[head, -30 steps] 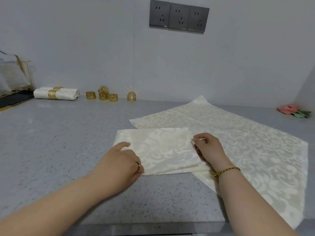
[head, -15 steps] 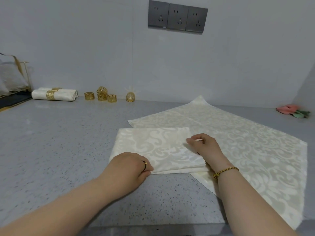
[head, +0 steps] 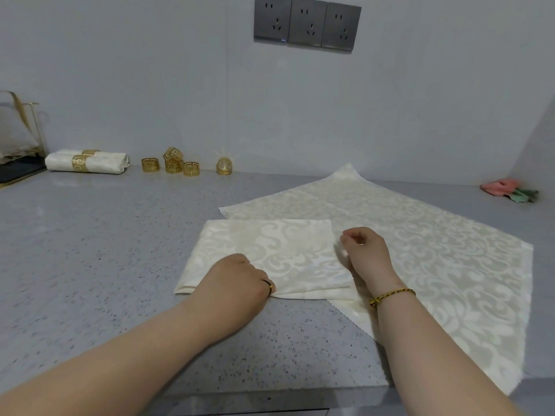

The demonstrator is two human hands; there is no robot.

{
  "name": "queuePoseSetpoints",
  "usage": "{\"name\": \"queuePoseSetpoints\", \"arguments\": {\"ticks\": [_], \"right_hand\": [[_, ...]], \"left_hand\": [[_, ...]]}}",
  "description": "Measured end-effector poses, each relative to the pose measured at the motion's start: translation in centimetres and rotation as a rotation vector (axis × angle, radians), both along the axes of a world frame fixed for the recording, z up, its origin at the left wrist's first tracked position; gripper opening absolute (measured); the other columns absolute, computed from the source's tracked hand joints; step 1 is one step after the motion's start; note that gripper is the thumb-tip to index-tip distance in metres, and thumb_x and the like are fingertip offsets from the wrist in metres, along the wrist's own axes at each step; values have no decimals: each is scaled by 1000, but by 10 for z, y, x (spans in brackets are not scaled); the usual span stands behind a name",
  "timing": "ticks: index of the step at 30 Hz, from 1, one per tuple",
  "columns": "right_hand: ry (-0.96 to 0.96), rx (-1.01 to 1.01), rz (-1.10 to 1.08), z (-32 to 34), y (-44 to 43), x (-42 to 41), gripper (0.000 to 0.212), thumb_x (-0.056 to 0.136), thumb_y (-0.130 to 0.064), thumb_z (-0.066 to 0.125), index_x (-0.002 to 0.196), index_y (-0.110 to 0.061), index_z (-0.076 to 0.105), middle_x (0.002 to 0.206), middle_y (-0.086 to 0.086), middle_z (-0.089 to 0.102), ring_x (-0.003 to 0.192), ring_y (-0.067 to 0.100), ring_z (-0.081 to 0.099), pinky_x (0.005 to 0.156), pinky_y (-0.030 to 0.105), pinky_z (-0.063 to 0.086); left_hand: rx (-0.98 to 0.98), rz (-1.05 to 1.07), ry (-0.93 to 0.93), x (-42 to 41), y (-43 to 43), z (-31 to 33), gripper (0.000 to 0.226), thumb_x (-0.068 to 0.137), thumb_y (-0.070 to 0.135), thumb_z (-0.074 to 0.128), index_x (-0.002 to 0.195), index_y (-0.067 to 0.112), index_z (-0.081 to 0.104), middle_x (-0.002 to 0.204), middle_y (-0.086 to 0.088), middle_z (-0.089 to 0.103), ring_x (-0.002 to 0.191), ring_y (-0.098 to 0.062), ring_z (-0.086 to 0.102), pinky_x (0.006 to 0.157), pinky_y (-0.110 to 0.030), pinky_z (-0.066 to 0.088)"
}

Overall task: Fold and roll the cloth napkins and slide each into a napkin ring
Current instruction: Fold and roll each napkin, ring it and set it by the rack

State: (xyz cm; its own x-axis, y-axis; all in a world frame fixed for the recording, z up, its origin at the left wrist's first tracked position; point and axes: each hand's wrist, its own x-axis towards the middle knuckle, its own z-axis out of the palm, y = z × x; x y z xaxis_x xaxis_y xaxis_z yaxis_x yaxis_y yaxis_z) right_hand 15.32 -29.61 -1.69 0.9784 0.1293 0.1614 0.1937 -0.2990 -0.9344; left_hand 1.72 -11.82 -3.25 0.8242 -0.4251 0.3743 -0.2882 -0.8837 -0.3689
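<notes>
A folded cream damask napkin [head: 279, 250] lies on the grey speckled counter [head: 90, 250], partly on top of a larger unfolded cream napkin [head: 435, 250]. My left hand [head: 237, 280] grips the folded napkin's near edge, fingers curled under it. My right hand [head: 365, 250] pinches the folded napkin's right edge with curled fingers. Several gold napkin rings [head: 172, 166] stand by the back wall, with one more gold ring [head: 224, 166] to their right. A rolled napkin in a gold ring [head: 87, 161] lies at the far left.
A metal rack [head: 18, 136] stands at the far left edge. A pink and green cloth [head: 507, 190] lies at the far right by the wall. The counter's front edge [head: 270, 394] runs just below my forearms. Wall sockets [head: 306, 24] sit above.
My left hand has slid right along the napkin's near edge and curled onto it. My right hand has shifted slightly along the right edge. The napkin stays flat.
</notes>
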Motion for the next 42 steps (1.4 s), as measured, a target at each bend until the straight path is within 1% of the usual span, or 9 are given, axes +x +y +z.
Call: {"name": "queuePoseSetpoints", "arguments": {"ticks": [4, 12, 16, 18, 24, 28, 33, 38, 42], "right_hand": [[-93, -43, 59, 0, 0, -3, 10, 90, -7, 49, 88, -14, 57, 81, -10, 52, 71, 7, 49, 60, 9, 39], [-443, -331, 330, 0, 25, -31, 21, 86, -4, 50, 97, -22, 53, 107, -11, 44, 103, 4, 38, 81, 5, 28], [-517, -482, 473, -6, 25, -29, 32, 87, -7, 51, 118, -14, 54, 118, -13, 38, 112, -1, 33, 83, -10, 17], [-586, -578, 488, -8, 28, -28, 32, 86, -9, 51, 117, -10, 57, 123, -5, 47, 114, 6, 40, 90, 2, 22], [-856, -660, 392, -2, 39, -39, 25, 71, -18, 50, 88, -13, 67, 99, 6, 68, 93, 12, 48, 67, 20, 49], [-948, -722, 567, 4, 48, -48, 30, 73, -24, 46, 92, -14, 67, 106, 6, 69, 102, 15, 57, 84, 28, 49], [-923, -936, 737, 6, 70, -52, 38, 72, -34, 41, 87, -14, 69, 90, 2, 72, 83, 22, 68, 84, 36, 52], [-778, -984, 772, 11, 86, -50, 30, 90, -24, 45, 114, -9, 56, 115, 5, 58, 103, 24, 53, 87, 33, 44], [-738, -926, 714, 3, 101, -52, 28, 89, -11, 43, 114, -7, 53, 114, 8, 54, 106, 23, 47, 86, 35, 42]], "left_hand": [[-93, 7, -83, -12, 33, 11, 8, 53, 20, 72, 49, 26, 69, 51, 16, 63, 50, -3, 63, 89, -30, 39], [-148, 304, -7, -23, 109, 18, 38, 31, 8, 92, 56, 27, 72, 64, 10, 70, 68, -13, 71, 90, -28, 28], [-309, 564, -34, -26, 115, 15, 33, 85, 12, 56, 112, 28, 65, 124, 10, 59, 119, -6, 51, 107, -24, -12], [-446, 573, 2, -27, 106, 12, 38, 90, 20, 41, 124, 27, 55, 137, 11, 47, 127, -5, 40, 108, -21, -3], [-551, 335, 66, -44, 43, 18, 93, 53, 71, 6, 125, 37, 52, 129, 27, 47, 119, 0, 44, 94, -12, 30], [-374, 274, 62, -40, 40, 13, 54, 69, 58, 24, 73, 37, 73, 78, 30, 65, 65, 8, 62, 51, -9, 46], [-424, 208, 142, -43, 71, 5, 36, 71, 44, 34, 54, 38, 66, 63, 31, 61, 50, 11, 55, 40, -4, 35], [-673, 214, 149, -53, 106, 2, 25, 83, 43, 43, 84, 39, 68, 91, 41, 53, 83, 17, 57, 72, 5, 37], [-912, 255, 135, -50, 121, -10, 28, 85, 26, 61, 78, 52, 51, 74, 59, 44, 88, 31, 45, 79, 7, 32]]}}
